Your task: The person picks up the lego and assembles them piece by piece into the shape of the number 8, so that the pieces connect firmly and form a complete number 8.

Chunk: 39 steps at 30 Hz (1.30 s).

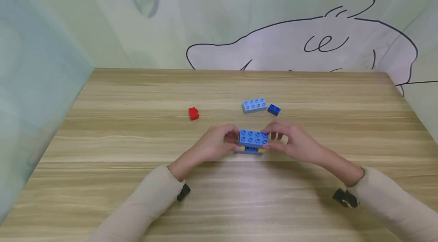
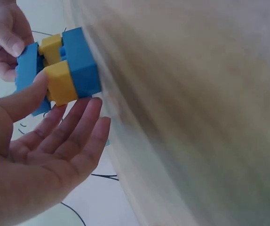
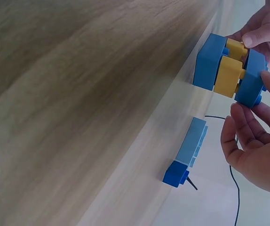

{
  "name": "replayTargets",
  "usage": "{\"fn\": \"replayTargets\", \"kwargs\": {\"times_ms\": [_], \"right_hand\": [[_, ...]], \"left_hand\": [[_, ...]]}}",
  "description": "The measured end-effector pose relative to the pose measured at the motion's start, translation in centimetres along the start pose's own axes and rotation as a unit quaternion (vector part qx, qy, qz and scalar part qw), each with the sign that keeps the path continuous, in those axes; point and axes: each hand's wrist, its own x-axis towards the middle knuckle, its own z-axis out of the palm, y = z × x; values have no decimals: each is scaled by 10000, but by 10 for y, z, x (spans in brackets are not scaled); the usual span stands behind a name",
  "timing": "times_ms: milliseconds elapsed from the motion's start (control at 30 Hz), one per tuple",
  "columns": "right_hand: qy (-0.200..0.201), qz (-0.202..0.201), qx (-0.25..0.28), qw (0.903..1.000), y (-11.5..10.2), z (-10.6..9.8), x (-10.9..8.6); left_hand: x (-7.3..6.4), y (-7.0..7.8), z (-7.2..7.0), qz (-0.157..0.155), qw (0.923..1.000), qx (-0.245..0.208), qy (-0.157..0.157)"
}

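A stack of toy building bricks stands on the table in front of me. Its base is a lower blue brick [image 2: 82,61], with two yellow bricks [image 3: 227,76] on it, one at each end. An upper blue brick [image 1: 253,139] lies across them; yellow studs show in a narrow gap beneath it in the right wrist view. My left hand [image 1: 217,143] holds the stack's left end, thumb at the seam between yellow and upper blue. From the other end, my right hand [image 1: 297,141] pinches the upper blue brick between thumb and fingers.
Behind the stack lie a light blue brick [image 1: 254,105] and, close by its right end, a small dark blue brick [image 1: 274,110]. A small red brick [image 1: 193,113] rests on its side farther left. The wooden table [image 1: 137,135] meets a wall with a line drawing.
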Motion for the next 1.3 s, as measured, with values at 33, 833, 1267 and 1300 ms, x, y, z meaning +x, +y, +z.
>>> {"fn": "replayTargets", "kwargs": {"times_ms": [33, 833, 1267, 1300], "right_hand": [[-4, -12, -17, 10000, 0, 0, 0], [-170, 159, 88, 9997, -2, -1, 2], [-206, 70, 248, 9995, 1, 0, 2], [-186, 47, 281, 9994, 1, 1, 2]], "left_hand": [[0, 0, -1, -15, 10000, -5, -38], [-5, 6, -7, 450, 9986, -243, 135], [-5, 6, -4, 357, 9984, -379, 212], [-5, 6, -4, 351, 9984, -387, 215]]}}
